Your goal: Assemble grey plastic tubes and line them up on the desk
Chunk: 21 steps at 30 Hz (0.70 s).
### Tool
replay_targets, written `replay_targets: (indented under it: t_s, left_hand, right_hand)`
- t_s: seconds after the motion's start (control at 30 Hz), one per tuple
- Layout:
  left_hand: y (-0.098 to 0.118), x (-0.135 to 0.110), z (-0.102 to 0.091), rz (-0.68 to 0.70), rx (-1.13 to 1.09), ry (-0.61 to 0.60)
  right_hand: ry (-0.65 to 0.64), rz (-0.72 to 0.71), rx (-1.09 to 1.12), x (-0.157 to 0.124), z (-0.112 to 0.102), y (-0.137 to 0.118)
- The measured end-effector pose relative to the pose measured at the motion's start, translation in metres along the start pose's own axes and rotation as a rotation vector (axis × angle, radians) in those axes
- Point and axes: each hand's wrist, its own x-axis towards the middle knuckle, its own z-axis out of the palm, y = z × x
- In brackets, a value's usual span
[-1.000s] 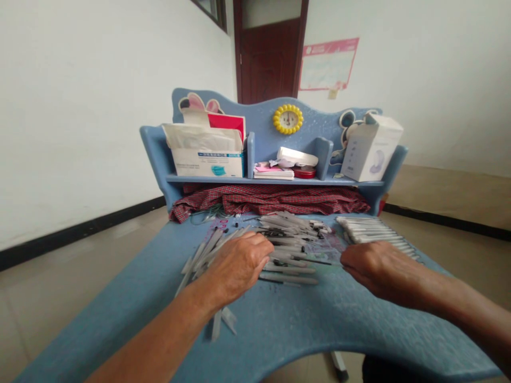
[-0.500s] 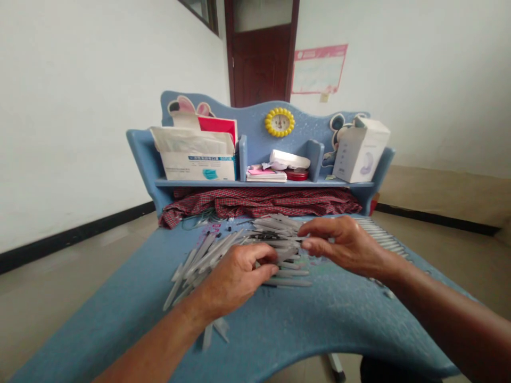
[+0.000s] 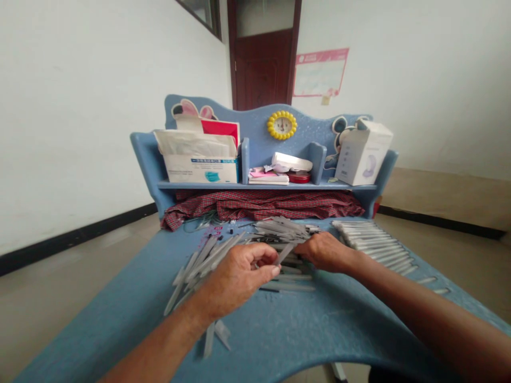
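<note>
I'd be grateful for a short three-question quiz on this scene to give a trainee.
1. True or false: the left hand holds a tube.

2. Where does the neat row of tubes lie, as the wearer sees it?
a) left of the loose pile
b) right of the loose pile
c) nearer the wearer than both hands

3. Fill in: the checked cloth lies beneath the ____.

Key: 1 true; 2 b; 3 shelf.
</note>
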Motion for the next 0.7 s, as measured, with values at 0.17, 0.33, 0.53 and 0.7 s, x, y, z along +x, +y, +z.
replay_targets:
  t_s: [0.17,0.33,0.53,0.7]
  left_hand:
    - [0.005,0.000,0.000,-0.046,0.036,-0.038]
    - [0.003,0.001,-0.001,-0.056,0.097,-0.049]
    - [-0.001,0.000,-0.003,-0.051,0.166,-0.040]
    - [-0.003,0.001,-0.003,-0.075,0.217,-0.015]
  right_hand:
    - [0.037,-0.035,0.007,0.003,0.004,0.004]
    - [-0.012,-0.033,0.118,0.007,0.002,0.010]
    - [0.188,0.068,0.677,0.002,-0.015,0.014]
    - [0.218,0.087,1.360,0.006,-0.014,0.015]
